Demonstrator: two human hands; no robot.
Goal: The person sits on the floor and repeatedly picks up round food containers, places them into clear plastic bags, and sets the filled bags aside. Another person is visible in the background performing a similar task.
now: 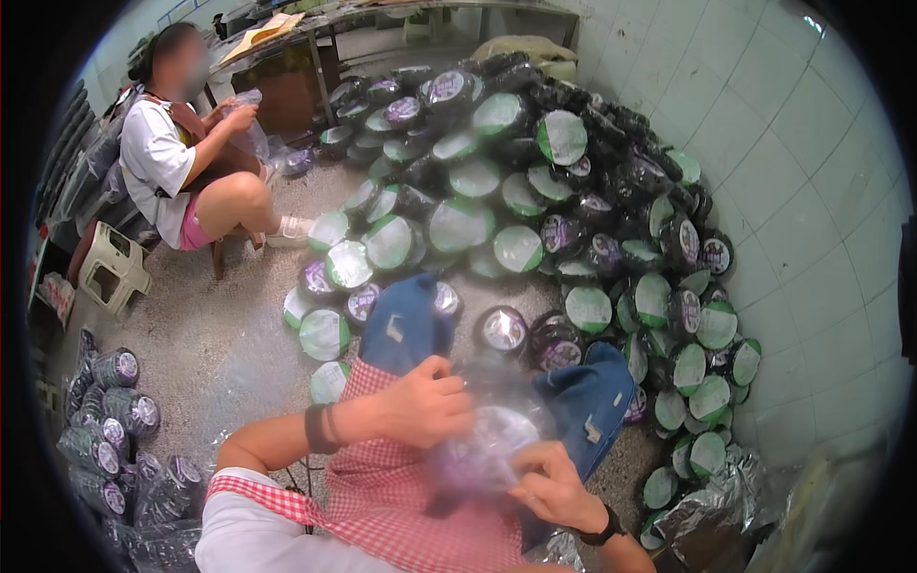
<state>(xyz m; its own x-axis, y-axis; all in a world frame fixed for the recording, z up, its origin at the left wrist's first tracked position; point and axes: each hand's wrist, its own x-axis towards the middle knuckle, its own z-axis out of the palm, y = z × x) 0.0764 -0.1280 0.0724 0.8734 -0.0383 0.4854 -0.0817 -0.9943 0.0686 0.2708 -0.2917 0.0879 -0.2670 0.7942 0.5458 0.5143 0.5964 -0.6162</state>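
In front of my lap is a clear plastic bag [512,379] with a round, purple-and-white labelled package [494,437] at its lower part. Blur hides whether the package lies fully inside the bag. My left hand [430,401] pinches the bag's upper left side with curled fingers. On the lower right, my right hand [551,480] grips the edge of the bag and package between thumb and fingers. Both hold it above a red checked apron [380,458] and between my knees in torn blue jeans [408,315].
A large heap of round, dark packages [458,222] with green or purple labels reaches the tiled wall [809,215]. Bagged stacks [129,408] stand at left. A co-worker [179,143] sits handling a clear bag [251,125], near a plastic stool [111,265]. Crumpled foil [716,501] lies at lower right.
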